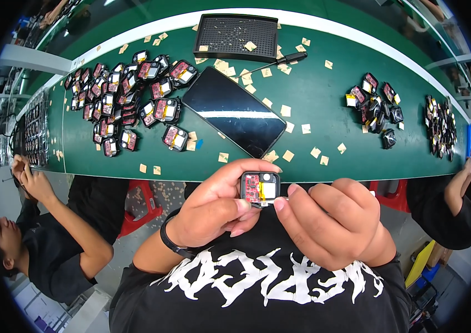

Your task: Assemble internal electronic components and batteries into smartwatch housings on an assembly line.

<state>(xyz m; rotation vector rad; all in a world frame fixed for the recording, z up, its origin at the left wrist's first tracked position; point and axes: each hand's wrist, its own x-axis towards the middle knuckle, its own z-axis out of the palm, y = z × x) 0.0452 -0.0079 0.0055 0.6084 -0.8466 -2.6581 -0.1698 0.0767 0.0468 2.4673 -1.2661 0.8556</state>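
Observation:
My left hand [211, 206] holds a small black square electronic housing [261, 188], its open face up, in front of the table edge. Inside it show a red circuit board, a strip of yellow tape and a white block. My left thumb presses along the near edge. My right hand [336, 221] is curled at the housing's right side, thumb tip by its near right corner and index fingertip close by. Anything pinched between those fingertips is too small to make out.
Many similar housings [166, 109] lie heaped on the green table's left, with smaller groups [374, 105] at right. A black tablet [235, 111], a screwdriver [291, 57] and a black tray [236, 36] occupy the middle, among scattered beige squares [285, 110]. Co-workers [47, 227] sit on both sides.

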